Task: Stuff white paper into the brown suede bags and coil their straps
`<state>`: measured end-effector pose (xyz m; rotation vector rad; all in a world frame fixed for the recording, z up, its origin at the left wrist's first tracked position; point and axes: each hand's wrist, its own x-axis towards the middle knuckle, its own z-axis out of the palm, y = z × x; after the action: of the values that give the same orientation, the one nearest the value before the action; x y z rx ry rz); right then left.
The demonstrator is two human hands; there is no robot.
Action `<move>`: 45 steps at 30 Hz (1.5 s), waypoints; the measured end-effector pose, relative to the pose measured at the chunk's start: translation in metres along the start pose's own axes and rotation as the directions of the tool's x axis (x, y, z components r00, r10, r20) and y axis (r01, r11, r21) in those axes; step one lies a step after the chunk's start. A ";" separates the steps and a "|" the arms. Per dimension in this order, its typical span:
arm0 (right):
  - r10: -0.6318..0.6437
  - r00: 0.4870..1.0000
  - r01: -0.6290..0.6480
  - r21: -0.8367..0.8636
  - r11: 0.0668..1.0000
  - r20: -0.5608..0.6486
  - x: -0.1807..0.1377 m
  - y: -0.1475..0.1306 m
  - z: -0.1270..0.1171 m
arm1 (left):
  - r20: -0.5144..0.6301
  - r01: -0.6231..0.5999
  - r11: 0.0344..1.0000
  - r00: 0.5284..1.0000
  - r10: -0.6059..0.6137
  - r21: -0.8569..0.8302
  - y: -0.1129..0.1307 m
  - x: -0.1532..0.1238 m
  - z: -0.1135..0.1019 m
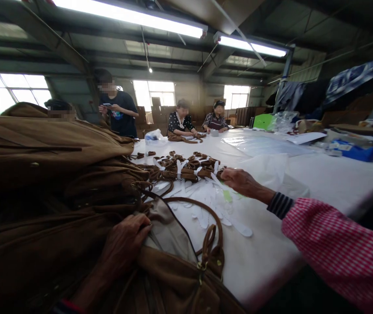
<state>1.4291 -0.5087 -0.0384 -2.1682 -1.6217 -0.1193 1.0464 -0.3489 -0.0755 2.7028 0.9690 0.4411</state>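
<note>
A brown bag (180,279) lies in front of me, its zip opening apart and its pale lining showing. My left hand (127,237) is closed on the edge of that opening. Across the table, my right hand (243,183) has its fingers bent around the near end of a brown strap (189,174) in a pile of rolled straps bound with white paper bands. What exactly lies between those fingertips is partly hidden. The bag's handle (217,218) arches over the tabletop, and a gold-coloured clasp (201,267) hangs at its side.
A tall heap of brown bags (59,152) fills the left. Loose white paper strips (240,226) lie on the white table (268,257). Clear plastic sheeting (265,146) and a blue packet (353,148) are farther right. Several people are around the far side.
</note>
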 end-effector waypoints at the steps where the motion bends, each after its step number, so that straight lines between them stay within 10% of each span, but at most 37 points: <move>1: -0.025 0.998 0.025 -0.003 1.000 0.065 -0.013 -0.004 -0.001 | 0.001 0.002 1.000 1.000 -0.002 -0.004 0.000 0.000 0.000; 6: -0.002 0.949 0.042 -0.118 0.992 0.316 -0.063 -0.021 0.008 | 0.007 0.004 1.000 1.000 -0.004 -0.029 0.002 0.002 -0.002; 13: 0.091 0.956 -0.057 -0.126 0.990 0.277 -0.060 -0.024 0.029 | -0.009 -0.018 0.998 1.000 0.018 -0.059 0.002 0.000 -0.003; 20: 0.069 0.877 -0.195 0.220 0.956 0.476 -0.095 -0.015 -0.028 | -0.017 -0.026 0.997 1.000 0.025 -0.077 0.003 0.002 -0.002; 26: 0.184 0.819 -0.202 -0.027 0.979 0.544 -0.145 0.005 -0.059 | -0.026 -0.032 0.996 0.999 0.030 -0.079 0.002 0.003 0.000; 34: 0.067 0.930 -0.069 -0.007 0.998 0.361 -0.099 -0.016 -0.052 | -0.040 -0.039 0.997 0.999 0.036 -0.074 0.000 0.002 0.002; 45: 0.100 0.897 -0.102 -0.020 0.995 0.431 -0.064 -0.006 0.011 | -0.038 -0.028 0.996 0.999 0.025 -0.080 -0.001 0.002 0.003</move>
<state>1.4011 -0.5597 -0.0671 -2.3905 -1.7201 0.4266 1.0482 -0.3472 -0.0778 2.6468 0.9062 0.5251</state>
